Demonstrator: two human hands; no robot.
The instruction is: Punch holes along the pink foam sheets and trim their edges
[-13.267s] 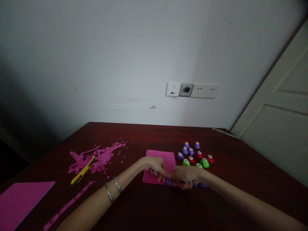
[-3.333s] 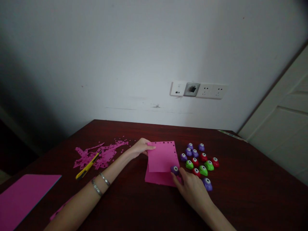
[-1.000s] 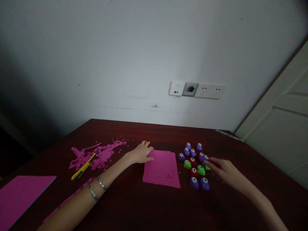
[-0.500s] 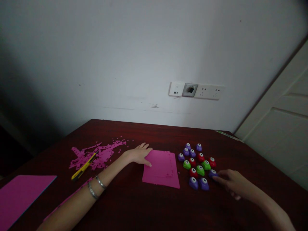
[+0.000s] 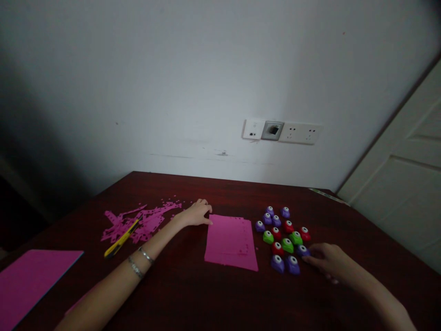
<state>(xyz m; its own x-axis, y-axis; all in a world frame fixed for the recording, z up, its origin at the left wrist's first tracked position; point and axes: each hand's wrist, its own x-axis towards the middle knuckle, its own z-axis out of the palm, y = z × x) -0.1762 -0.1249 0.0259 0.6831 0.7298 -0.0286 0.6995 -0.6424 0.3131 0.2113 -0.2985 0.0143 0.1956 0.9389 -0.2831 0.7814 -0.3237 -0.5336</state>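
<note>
My right hand [image 5: 327, 259] has its thumb and fingertips closed on the right side of a purple craft punch [image 5: 302, 250], which sits on the table. Several more punches in red, green and purple stand beside it, such as a green punch [image 5: 287, 245] and a red punch [image 5: 304, 233]. To their left lies a stack of pink paper sheets [image 5: 225, 241], with small punched marks near its right edge. At the stack's upper left corner is my left hand [image 5: 198, 213], its fingers loosely bent and the thumb apart from them, holding nothing visible.
Pink paper scraps [image 5: 148, 223] lie scattered on the left, with a yellow utility knife [image 5: 122, 238] resting on them. A large pink sheet [image 5: 34, 280] lies at the table's left. Behind the dark red table [image 5: 206, 294] is a wall with sockets [image 5: 299, 133].
My left hand has lifted off the pink sheets and drawn back to their upper left corner, fingers curling. My right hand has shifted the purple punch slightly left, closer to the others.
</note>
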